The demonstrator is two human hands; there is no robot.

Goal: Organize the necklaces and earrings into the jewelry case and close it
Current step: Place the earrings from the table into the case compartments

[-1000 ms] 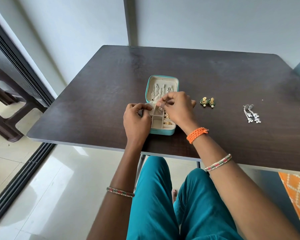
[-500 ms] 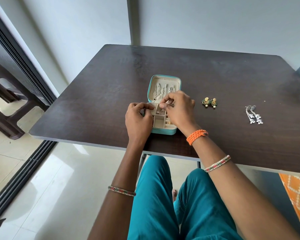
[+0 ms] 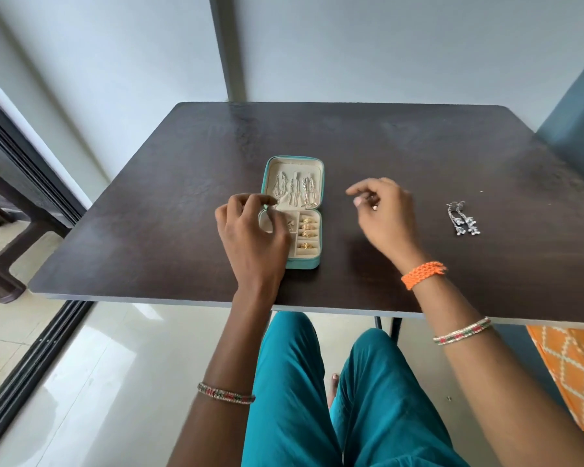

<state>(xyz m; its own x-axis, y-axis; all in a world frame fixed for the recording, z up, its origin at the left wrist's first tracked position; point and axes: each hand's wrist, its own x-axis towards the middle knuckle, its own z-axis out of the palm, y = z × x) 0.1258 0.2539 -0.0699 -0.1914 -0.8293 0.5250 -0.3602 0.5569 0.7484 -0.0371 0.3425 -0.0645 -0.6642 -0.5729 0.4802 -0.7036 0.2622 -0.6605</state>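
A teal jewelry case [image 3: 312, 261] lies open on the dark table [image 3: 169, 237]. Chains hang in its lid [image 3: 295, 190], and gold rings [image 3: 308, 230] fill the right compartments. My left hand [image 3: 250, 237] lies over the case's left side, with curled fingers holding its left edge near the hinge. My right hand [image 3: 383, 214] hovers to the right of the case, fingers curled over the green and gold earrings [image 3: 372, 199]. Only a glint of these earrings shows under the fingers. A pair of long silver earrings [image 3: 463, 222] lies further right on the table.
The table's near edge [image 3: 182, 299] runs just above my knees. A dark stool [image 3: 0, 257] stands on the floor at the left by a sliding door track. Orange patterned fabric [image 3: 573, 372] shows at the lower right.
My right hand has left the case and moved right, onto the green and gold earrings. My left hand stays at the case's left side. The camera now sits a little further back.
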